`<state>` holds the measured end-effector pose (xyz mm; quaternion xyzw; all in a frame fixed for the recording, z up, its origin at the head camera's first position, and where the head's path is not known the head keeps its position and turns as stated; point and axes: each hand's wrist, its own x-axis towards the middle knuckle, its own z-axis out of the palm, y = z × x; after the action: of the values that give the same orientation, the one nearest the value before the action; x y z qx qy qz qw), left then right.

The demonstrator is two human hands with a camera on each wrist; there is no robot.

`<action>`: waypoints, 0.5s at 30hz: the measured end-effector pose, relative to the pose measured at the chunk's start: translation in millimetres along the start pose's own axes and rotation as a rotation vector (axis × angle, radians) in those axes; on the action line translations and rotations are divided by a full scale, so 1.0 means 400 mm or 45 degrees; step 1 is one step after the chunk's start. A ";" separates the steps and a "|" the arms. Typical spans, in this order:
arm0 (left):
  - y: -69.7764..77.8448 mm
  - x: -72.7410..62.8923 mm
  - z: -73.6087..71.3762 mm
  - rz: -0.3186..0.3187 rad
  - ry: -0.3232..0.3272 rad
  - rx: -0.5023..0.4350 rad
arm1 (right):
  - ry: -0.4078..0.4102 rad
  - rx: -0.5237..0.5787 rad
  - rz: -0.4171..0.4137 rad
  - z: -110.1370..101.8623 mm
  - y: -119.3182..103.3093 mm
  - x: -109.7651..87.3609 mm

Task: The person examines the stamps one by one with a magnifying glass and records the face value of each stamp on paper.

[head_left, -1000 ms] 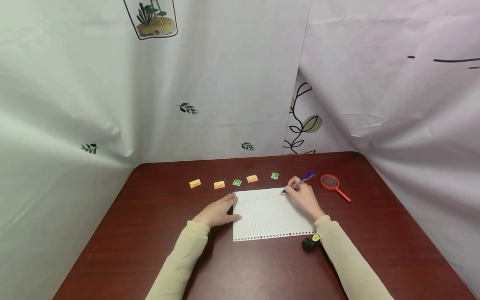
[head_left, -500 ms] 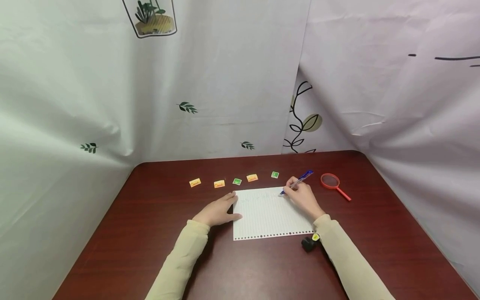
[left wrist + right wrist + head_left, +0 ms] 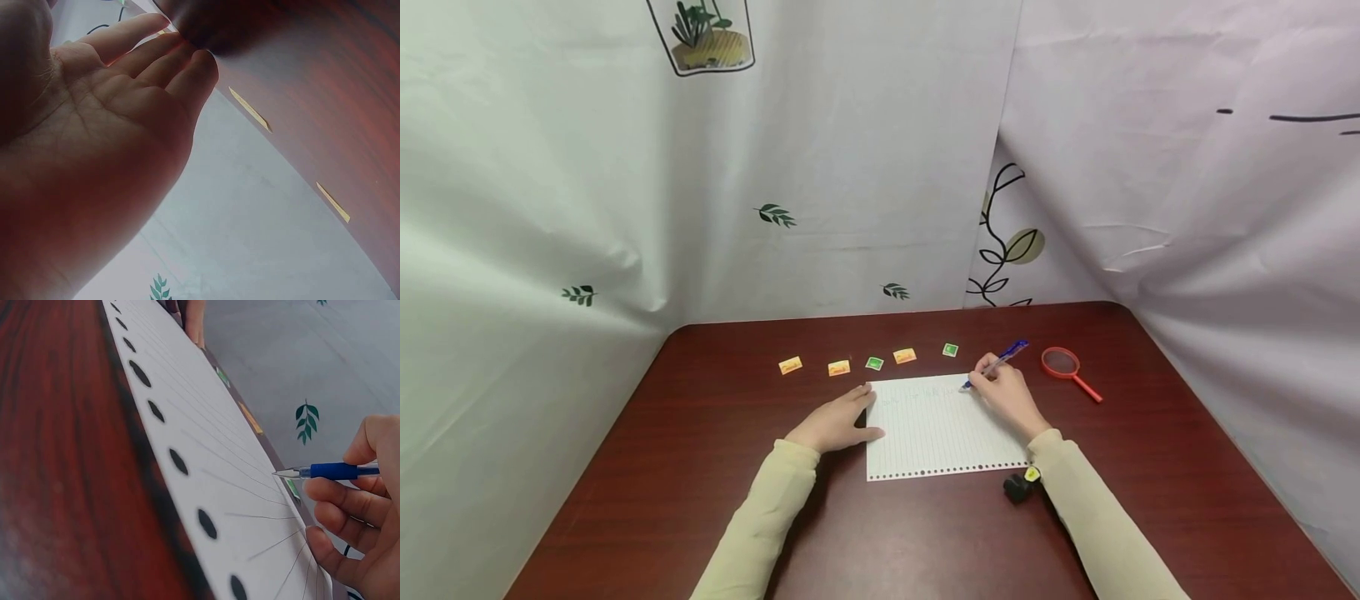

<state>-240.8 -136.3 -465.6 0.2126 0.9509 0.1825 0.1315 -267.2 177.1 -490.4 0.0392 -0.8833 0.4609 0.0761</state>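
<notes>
A sheet of lined paper (image 3: 940,433) with punched holes along its near edge lies on the dark red table. Faint handwriting runs along its top lines. My right hand (image 3: 1006,400) pinches a blue pen (image 3: 1017,348) between thumb and fingers, its tip at the paper near the top edge. In the right wrist view the pen's blue grip (image 3: 334,471) shows between thumb and forefinger. My left hand (image 3: 835,423) rests at the paper's left edge with fingers extended, fingertips and thumb on the margin. In the left wrist view the palm (image 3: 119,125) shows, holding nothing.
Behind the paper lie small orange stamp-like cards (image 3: 791,366) and green ones (image 3: 951,350). A red magnifying glass (image 3: 1061,363) is to the right. By the right sleeve is a small black object (image 3: 1017,489) with a yellow tag. White printed cloth (image 3: 850,167) hangs behind the table.
The pen tip in my right hand shifts very slightly over the upper part of the paper. My left hand stays in place at the paper's edge.
</notes>
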 end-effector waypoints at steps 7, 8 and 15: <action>0.001 -0.001 -0.001 0.000 0.000 -0.011 | 0.012 -0.020 -0.006 -0.005 0.003 0.001; 0.001 -0.001 -0.001 0.002 0.000 -0.010 | 0.017 -0.021 -0.001 -0.007 0.004 0.000; -0.002 0.000 0.000 0.014 0.000 -0.003 | 0.008 -0.005 0.024 -0.012 0.008 -0.001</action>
<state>-241.0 -137.1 -465.8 0.2177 0.9495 0.1842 0.1308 -266.8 182.7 -490.4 0.0293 -0.8844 0.4598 0.0746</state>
